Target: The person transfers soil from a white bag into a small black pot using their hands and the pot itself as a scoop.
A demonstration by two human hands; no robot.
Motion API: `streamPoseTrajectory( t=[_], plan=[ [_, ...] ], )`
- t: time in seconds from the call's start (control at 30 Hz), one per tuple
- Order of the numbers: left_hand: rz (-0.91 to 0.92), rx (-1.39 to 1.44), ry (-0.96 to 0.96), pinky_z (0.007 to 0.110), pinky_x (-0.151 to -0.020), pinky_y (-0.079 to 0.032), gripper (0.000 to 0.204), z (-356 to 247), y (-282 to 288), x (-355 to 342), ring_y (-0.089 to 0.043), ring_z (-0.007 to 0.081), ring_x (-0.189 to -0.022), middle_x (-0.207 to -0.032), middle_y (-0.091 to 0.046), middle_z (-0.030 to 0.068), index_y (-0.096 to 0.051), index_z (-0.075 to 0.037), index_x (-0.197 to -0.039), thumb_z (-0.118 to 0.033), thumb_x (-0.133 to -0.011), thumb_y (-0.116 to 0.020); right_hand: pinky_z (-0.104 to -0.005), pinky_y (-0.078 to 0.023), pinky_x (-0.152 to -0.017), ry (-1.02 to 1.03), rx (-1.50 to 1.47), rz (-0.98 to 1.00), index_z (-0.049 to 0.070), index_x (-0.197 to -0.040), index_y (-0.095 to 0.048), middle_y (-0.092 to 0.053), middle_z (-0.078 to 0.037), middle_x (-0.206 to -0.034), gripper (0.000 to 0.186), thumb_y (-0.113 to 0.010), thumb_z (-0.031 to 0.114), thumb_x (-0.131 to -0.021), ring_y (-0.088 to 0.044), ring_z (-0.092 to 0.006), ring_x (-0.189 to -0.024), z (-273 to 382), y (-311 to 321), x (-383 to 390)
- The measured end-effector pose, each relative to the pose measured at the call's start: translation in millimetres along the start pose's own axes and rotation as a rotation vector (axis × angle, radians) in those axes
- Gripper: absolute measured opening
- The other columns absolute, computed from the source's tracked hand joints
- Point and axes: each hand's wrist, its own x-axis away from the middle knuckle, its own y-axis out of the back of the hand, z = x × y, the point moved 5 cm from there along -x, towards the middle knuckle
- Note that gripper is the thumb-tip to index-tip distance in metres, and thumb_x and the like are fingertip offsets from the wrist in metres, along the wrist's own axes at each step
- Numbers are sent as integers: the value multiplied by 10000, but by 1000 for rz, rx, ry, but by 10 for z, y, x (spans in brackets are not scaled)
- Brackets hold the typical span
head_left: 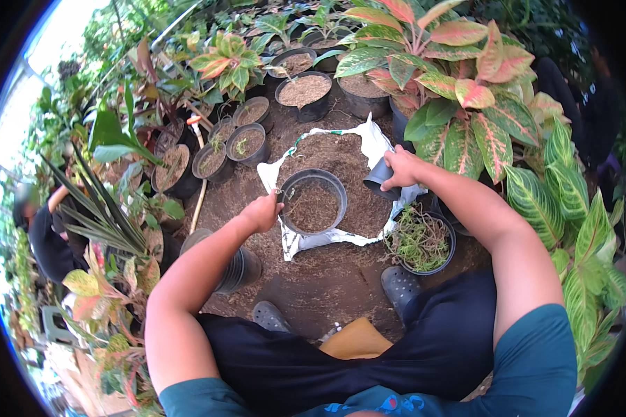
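While fingers (277, 197) grip it, pot (343, 197) holds soil (314, 210).

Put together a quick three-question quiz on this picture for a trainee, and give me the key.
1. Multiple choice: which one holds the small dark pot? A) left grip B) right grip
2. True or false: the pot of tangled greenery stands to the right of the white sack.
3. Fill in: the left grip holds the wide black pot by its ____.

Key: 1. B; 2. True; 3. rim.
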Motion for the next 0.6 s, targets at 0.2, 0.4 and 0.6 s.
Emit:
streamPoseTrajectory(
  t=[0.2,0.4,0.6],
  plan=[
    [83,-164,61,543,-962,-545,548,-215,81,2,-687,468,-1112,-1148,-702,329,-431,118,-1431,-321,-1105,-453,-507,-497,-1072,-12,-55,-113,35,-1374,-484,-499,-289,-1352,921,-911,519,-717,-577,-461,-1252,159,-105,-100],
    [74,-238,63,530,-926,-561,540,-243,128,60,-711,440,-1071,-1119,-721,292,-447,78,-1453,-338,-1108,-456,-503,-502,-1085,100,144,-25,79,-1489,-389,-381,-269,-1507,941,-923,333,-757,-468,-425,-1400,424,-157,-231],
    [40,-110,44,590,-871,-538,592,-121,77,183,-689,515,-984,-1031,-708,341,-354,90,-1515,-325,-1103,-445,-498,-491,-1107,99,188,-102,92,-1528,-346,-350,-275,-1551,992,-931,308,-757,-452,-420,-1427,532,-265,-492]
  ],
)
